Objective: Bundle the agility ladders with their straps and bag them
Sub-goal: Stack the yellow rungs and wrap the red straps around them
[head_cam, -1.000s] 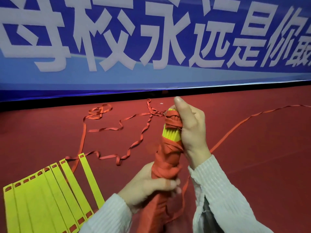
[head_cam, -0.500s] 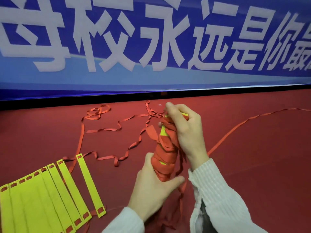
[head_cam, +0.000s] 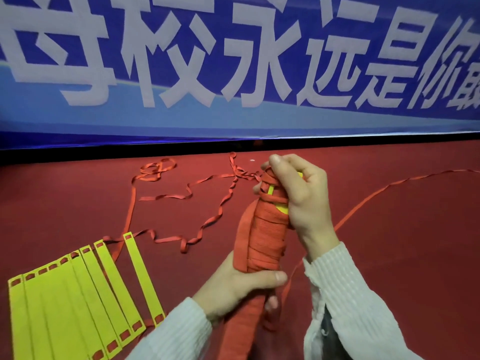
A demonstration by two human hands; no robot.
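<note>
**Head view: tucking strap end on wrapped bundle**

Flat yellow plastic ladder rungs [head_cam: 85,300] lie left on red floor [head_cam: 389,255]. Left hand [head_cam: 233,287] grips red strap-wrapped ladder bundle [head_cam: 265,235] low; right hand [head_cam: 298,193] pinches its top. Advice: keep wraps taut, tuck end under.

From my end the bundle [head_cam: 265,237] I grip reads as woven red webbing wound over yellow rungs, with a coarser, matt red cloth, faintly pebbled, running down one side of it. The bits of rung showing near the top look like smooth plastic with a slight sheen. The flat yellow rungs [head_cam: 78,302] lying loose on my left have the same smooth, flexible plastic look, slotted at the ends where red strap passes through. The loose strap [head_cam: 181,196] on the floor is thin flat woven tape, a little shiny. The red floor [head_cam: 402,255] looks matt, like carpet. The blue banner [head_cam: 233,61] seems printed vinyl or cloth, softly glossy. My sleeves [head_cam: 345,307] are pale ribbed knit.
</note>
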